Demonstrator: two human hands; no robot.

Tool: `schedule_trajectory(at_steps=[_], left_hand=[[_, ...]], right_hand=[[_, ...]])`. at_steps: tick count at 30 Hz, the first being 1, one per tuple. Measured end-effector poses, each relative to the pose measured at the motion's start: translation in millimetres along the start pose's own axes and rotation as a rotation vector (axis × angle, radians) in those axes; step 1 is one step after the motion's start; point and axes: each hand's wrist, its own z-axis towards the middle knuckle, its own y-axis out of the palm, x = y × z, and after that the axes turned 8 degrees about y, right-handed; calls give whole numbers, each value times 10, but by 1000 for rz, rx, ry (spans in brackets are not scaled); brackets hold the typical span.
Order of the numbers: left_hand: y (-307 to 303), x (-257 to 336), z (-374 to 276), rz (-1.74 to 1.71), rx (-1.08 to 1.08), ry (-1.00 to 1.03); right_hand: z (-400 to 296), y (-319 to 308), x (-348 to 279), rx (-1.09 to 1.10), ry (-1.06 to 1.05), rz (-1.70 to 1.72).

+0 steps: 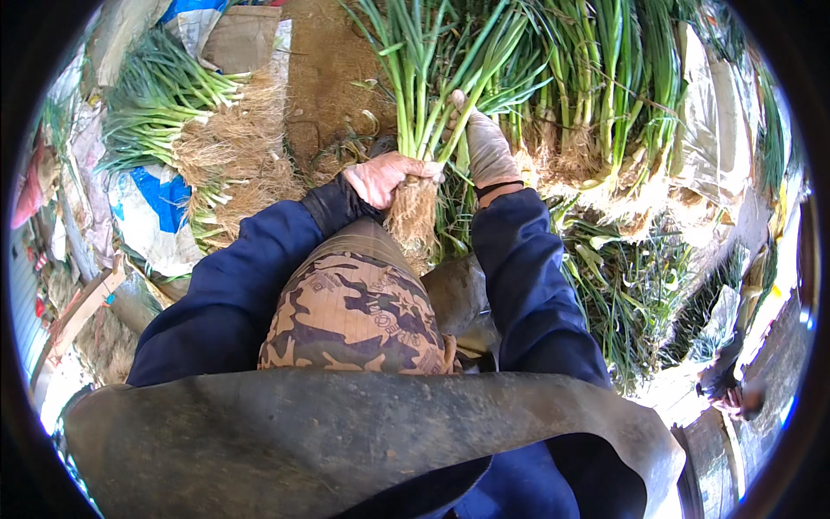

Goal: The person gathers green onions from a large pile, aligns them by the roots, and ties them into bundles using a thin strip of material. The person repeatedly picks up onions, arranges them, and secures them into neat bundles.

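Observation:
My left hand (388,178) grips a bunch of green onions (410,123) around the white lower stems. Their tan, hairy roots (412,211) hang below my fist, and the green leaves point away from me. My right hand (487,146), in a pale, soiled glove, is at the right side of this bunch. Its thumb and fingers are closed on a slanting green stalk (468,120). Part of the right fingers is hidden behind the stalks.
Bundled green onions (175,97) lie at left with roots inward, near a blue-and-white sack (155,207). More onions (583,97) stand at upper right. Stripped leaves (622,285) pile at right. A camouflage-patterned cloth (356,311) covers my knee. Another person (733,396) appears at far right.

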Motion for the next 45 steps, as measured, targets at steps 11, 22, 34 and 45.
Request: schedule_trajectory(at_steps=[11, 22, 34, 45], left_hand=[[-30, -109, -20, 155, 130, 339], [155, -71, -60, 26, -69, 405], [167, -104, -45, 324, 66, 429], [151, 114, -36, -126, -245, 2]], right_hand=[[-1197, -445, 189, 52, 88, -1101], [-3465, -2623, -480, 999, 1179, -2423], [-575, 33, 437, 413, -410, -1141], [-995, -558, 615, -529, 414, -2452]])
